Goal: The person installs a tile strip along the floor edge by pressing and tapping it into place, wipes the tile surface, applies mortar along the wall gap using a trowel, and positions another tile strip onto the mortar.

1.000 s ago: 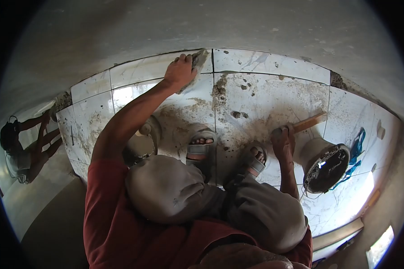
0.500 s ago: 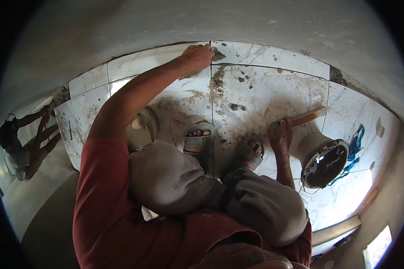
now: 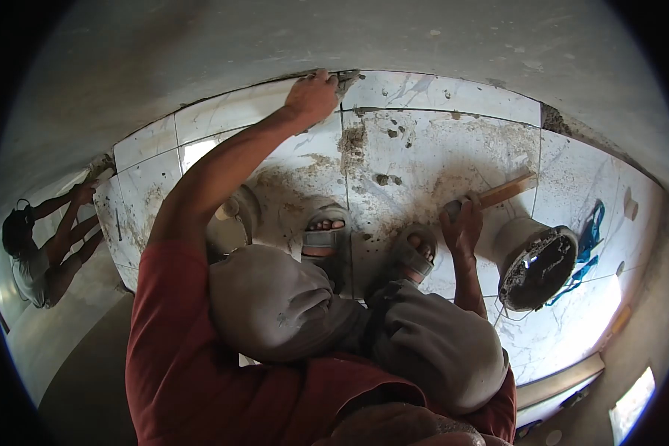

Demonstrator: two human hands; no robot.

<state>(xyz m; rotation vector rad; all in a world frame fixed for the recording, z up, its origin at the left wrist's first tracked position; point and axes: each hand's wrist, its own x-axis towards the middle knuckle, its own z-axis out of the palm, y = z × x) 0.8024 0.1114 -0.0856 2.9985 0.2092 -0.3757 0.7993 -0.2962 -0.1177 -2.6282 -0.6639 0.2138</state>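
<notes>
Wall (image 3: 334,33), grey and bare, arches over the far edge of the tiled floor (image 3: 453,160), whose white marbled tiles are smeared with mortar. Off to the left, another person (image 3: 30,256) bends with arms stretched toward the tile edge. Beside the right hand stands a bucket (image 3: 514,241), its crusted mouth facing the camera, a blue strap (image 3: 591,230) just beyond it. A second bucket (image 3: 234,230) is partly hidden by the left knee. Two sandalled feet (image 3: 321,241) stand on the tiles between the buckets.

The left hand (image 3: 311,98) is curled closed on a trowel (image 3: 347,83) at the wall's foot; half a second ago the blade lay farther right, out on the narrow border tile. Now hand and blade have drawn back left and up against the wall, the tip pointing right and slightly away, the long axis slanting across the joint. The right hand (image 3: 462,225), little changed, folds its fingers round the near end of a wooden bar (image 3: 507,191), which slants right and away toward the wall. Mortar lumps (image 3: 383,179) dot the tile between the hands.
</notes>
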